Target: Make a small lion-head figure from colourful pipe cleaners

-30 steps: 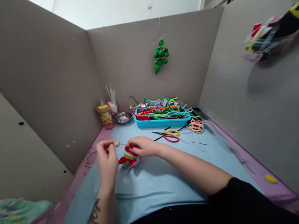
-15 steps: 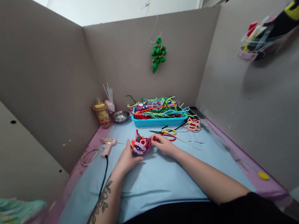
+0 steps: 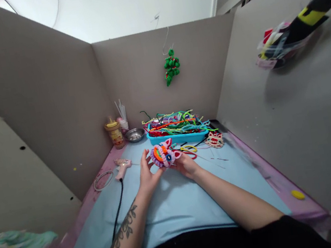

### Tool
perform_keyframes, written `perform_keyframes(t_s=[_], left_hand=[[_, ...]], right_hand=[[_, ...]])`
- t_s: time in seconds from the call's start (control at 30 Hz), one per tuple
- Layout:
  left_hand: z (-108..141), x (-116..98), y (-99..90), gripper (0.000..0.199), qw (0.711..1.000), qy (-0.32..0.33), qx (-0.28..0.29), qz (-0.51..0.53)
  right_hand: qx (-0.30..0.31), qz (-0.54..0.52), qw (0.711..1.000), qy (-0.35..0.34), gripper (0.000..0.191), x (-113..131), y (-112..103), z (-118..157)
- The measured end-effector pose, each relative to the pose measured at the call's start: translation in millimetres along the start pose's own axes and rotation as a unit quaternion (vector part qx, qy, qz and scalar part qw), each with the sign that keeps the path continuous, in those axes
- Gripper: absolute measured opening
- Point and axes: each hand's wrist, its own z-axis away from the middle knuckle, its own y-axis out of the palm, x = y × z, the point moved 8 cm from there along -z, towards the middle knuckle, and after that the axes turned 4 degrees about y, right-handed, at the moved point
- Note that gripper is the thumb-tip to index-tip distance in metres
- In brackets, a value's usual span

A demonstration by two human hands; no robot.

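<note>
Between my hands, raised a little above the blue table cover (image 3: 168, 213), is a colourful pipe-cleaner animal head (image 3: 163, 155). It has pink pointed ears, a dark blue eye, and orange, green and purple bands. My left hand (image 3: 147, 173) grips its left side, with the thumb below and the fingers behind. At its lower right my right hand (image 3: 187, 165) holds on near an ear, its fingertips partly hidden. Just behind the right hand lie scissors (image 3: 191, 149) with yellow and red handles, partly covered.
A blue tray (image 3: 177, 139) of pipe cleaners stands at the back, beside a metal bowl (image 3: 134, 135) and a lidded cup (image 3: 115, 135). A pink glue gun (image 3: 123, 168) with its cord lies left. A red-and-cream craft piece (image 3: 215, 140) lies right. Grey panels (image 3: 137, 73) enclose the table.
The animal head has been lifted and turned, so its ears and orange band now face me. Both hands rose with it, and the right hand moved underneath. The camera view shifted slightly.
</note>
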Motion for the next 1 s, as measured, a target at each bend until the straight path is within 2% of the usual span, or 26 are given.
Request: perform_keyframes(t_s=[0.1,0.23,0.4,0.5,0.6,0.67,0.73,0.87,1.0], left_hand=[[1,9,2.4,0.095,0.999,-0.021,0.019,0.039],[5,11,6.5,0.111,0.997,-0.031,0.052,0.048],[7,-5,9.7,0.126,0.999,0.009,0.022,0.033],[4,-4,4.9,0.127,0.999,-0.006,-0.013,0.033],[0,4,-0.1,0.114,0.992,-0.062,-0.025,0.11],[-1,6,2.7,0.101,0.979,-0.096,0.003,0.18],[-1,2,8.5,0.09,0.966,-0.117,0.048,0.225],[1,-8,13.0,0.072,0.957,-0.125,0.095,0.244],[3,-8,13.3,0.066,0.953,-0.135,0.105,0.25]], right_hand=[[-0.002,-0.01,1.0,0.0,0.04,0,1,1],[-0.001,0.005,1.0,-0.003,0.039,1,5,3],[0.004,0.023,1.0,-0.01,0.036,3,17,7],[-0.005,0.018,1.0,-0.008,0.036,9,20,8],[-0.059,0.004,0.998,-0.032,0.038,22,16,8],[-0.083,0.002,0.995,-0.061,0.04,33,19,10],[-0.076,0.009,0.993,-0.085,0.038,42,28,13],[-0.063,0.042,0.989,-0.124,0.033,49,48,22],[-0.083,0.077,0.979,-0.171,0.028,50,53,28]])
